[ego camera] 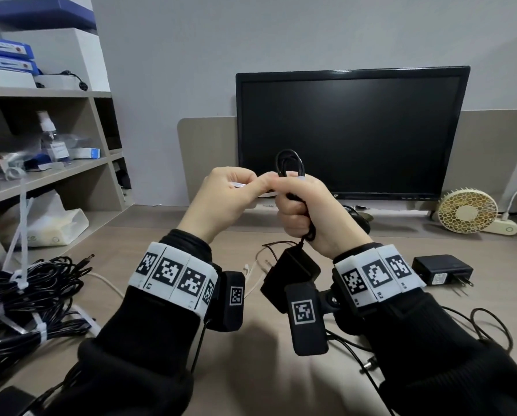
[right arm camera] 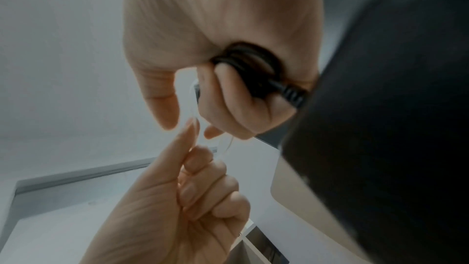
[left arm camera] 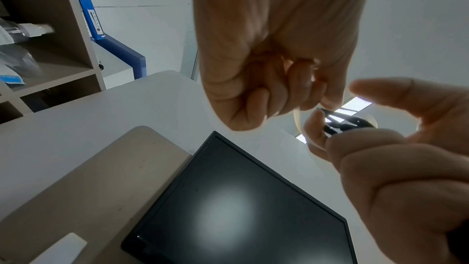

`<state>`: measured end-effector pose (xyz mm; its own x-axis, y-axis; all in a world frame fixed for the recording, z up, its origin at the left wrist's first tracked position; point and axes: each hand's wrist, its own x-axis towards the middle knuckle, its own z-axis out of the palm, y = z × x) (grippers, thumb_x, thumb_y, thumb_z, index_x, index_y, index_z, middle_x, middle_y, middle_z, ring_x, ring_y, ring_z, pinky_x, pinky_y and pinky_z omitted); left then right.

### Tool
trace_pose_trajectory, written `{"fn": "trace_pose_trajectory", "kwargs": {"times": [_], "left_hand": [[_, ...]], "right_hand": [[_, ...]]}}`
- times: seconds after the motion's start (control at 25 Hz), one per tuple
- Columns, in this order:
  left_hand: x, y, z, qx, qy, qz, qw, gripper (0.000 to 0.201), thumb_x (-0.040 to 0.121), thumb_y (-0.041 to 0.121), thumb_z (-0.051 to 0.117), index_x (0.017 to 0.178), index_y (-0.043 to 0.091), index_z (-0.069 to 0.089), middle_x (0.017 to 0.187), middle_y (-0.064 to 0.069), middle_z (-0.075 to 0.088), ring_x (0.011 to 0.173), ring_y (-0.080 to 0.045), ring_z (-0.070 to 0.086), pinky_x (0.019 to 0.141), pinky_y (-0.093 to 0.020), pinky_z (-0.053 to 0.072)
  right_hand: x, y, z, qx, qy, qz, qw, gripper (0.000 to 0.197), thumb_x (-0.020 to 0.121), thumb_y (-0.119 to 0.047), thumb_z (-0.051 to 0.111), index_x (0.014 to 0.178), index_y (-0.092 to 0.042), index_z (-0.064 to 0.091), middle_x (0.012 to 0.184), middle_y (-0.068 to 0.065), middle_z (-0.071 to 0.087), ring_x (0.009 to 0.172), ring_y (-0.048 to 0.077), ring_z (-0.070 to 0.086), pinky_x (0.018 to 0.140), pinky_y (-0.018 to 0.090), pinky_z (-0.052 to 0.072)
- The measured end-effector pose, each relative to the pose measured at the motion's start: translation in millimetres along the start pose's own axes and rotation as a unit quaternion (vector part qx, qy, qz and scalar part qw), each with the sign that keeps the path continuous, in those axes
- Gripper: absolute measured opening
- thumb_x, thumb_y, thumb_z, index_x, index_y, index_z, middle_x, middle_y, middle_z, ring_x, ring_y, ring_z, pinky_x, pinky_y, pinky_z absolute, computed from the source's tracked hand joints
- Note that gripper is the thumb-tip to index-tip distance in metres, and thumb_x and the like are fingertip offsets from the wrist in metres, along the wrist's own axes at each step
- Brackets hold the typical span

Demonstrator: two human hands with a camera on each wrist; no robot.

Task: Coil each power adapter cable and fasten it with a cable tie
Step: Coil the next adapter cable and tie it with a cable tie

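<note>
Item in hand: coiled black adapter cable point(ego camera: 289, 163), bunched and being clenched in the right hand point(ego camera: 303, 205), its fingers curling tight round the strands; the top loop is standing out of the fist at 12 o'clock, and the black power adapter point(ego camera: 290, 273) is hanging from the fist at 6 o'clock, clear of the desk point(ego camera: 251, 349).

Fastener: translucent white cable tie point(ego camera: 242, 185), being pinched between thumb and fingertips of the left hand point(ego camera: 227, 196), which is meeting the right hand at its 9 o'clock. In the left wrist view the tie is looping round the bundle just above the right fist. Whether its tail has entered the lock cannot be told; judged as cinching in progress.

Done, by appearance: pile of black cables point(ego camera: 26, 298) at 8 o'clock on the desk, several bundles wearing white ties.

Left, by appearance: a loose black adapter with plug prongs point(ego camera: 443, 270) at 3 o'clock, and slack cable point(ego camera: 488, 322) lying at 4 o'clock.

Surroundings: dark monitor point(ego camera: 351, 133) at 12 o'clock; small cream fan point(ego camera: 467, 211) at 2 o'clock; shelving unit point(ego camera: 47, 163) at 10 o'clock.
</note>
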<state>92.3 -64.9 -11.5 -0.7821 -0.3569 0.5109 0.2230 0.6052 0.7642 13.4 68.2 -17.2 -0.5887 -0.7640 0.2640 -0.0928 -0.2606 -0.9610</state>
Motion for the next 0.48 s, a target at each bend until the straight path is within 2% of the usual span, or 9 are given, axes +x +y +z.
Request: {"fn": "trace_pose_trajectory", "kwargs": {"times": [0.08, 0.16, 0.28, 0.36, 0.48], "left_hand": [[0.1, -0.4, 0.4, 0.008, -0.001, 0.002, 1.0, 0.054, 0.074, 0.06, 0.065, 0.049, 0.019, 0.039, 0.043, 0.011, 0.03, 0.047, -0.01, 0.027, 0.048, -0.021, 0.023], [-0.6, 0.2, -2.7, -0.004, -0.008, 0.002, 1.0, 0.043, 0.08, 0.047, 0.068, 0.055, 0.018, 0.047, 0.045, 0.012, 0.04, 0.047, -0.006, 0.035, 0.051, -0.02, 0.031], [-1.2, 0.2, -12.4, -0.042, -0.055, 0.005, 0.998, 0.023, 0.076, 0.036, 0.064, 0.064, 0.017, 0.056, 0.054, 0.007, 0.054, 0.053, -0.007, 0.047, 0.057, -0.018, 0.041], [-1.3, -2.1, -15.1, 0.003, -0.05, 0.016, 0.999, 0.022, 0.074, 0.035, 0.065, 0.06, 0.023, 0.054, 0.053, 0.009, 0.054, 0.053, -0.008, 0.048, 0.057, -0.02, 0.04], [0.8, -6.7, -17.2, 0.053, 0.001, 0.012, 0.998, 0.034, 0.078, 0.032, 0.071, 0.053, 0.022, 0.05, 0.043, 0.013, 0.043, 0.045, -0.004, 0.037, 0.05, -0.015, 0.032]], "right_hand": [[-0.3, 0.4, 0.5, 0.016, -0.002, -0.003, 1.0, 0.026, 0.096, -0.027, 0.054, 0.074, -0.017, 0.044, 0.044, -0.009, 0.026, 0.034, 0.005, 0.019, 0.034, 0.015, 0.016], [0.1, 2.2, 0.5, 0.019, 0.001, -0.011, 1.0, 0.029, 0.096, -0.027, 0.054, 0.07, -0.018, 0.045, 0.044, -0.009, 0.026, 0.034, 0.004, 0.019, 0.033, 0.015, 0.016], [-0.1, 0.0, -0.5, 0.074, 0.006, 0.0, 0.997, 0.023, 0.093, -0.032, 0.054, 0.076, -0.017, 0.056, 0.043, -0.01, 0.026, 0.032, 0.003, 0.02, 0.032, 0.013, 0.016], [-1.2, -4.0, -0.2, 0.106, 0.004, 0.011, 0.994, 0.022, 0.085, -0.038, 0.058, 0.078, -0.017, 0.056, 0.043, -0.01, 0.025, 0.032, 0.002, 0.02, 0.032, 0.013, 0.016], [-4.6, -10.1, 0.2, 0.115, -0.017, 0.013, 0.993, 0.027, 0.072, -0.042, 0.059, 0.079, -0.017, 0.053, 0.041, -0.012, 0.027, 0.03, 0.0, 0.022, 0.03, 0.013, 0.018]]}}
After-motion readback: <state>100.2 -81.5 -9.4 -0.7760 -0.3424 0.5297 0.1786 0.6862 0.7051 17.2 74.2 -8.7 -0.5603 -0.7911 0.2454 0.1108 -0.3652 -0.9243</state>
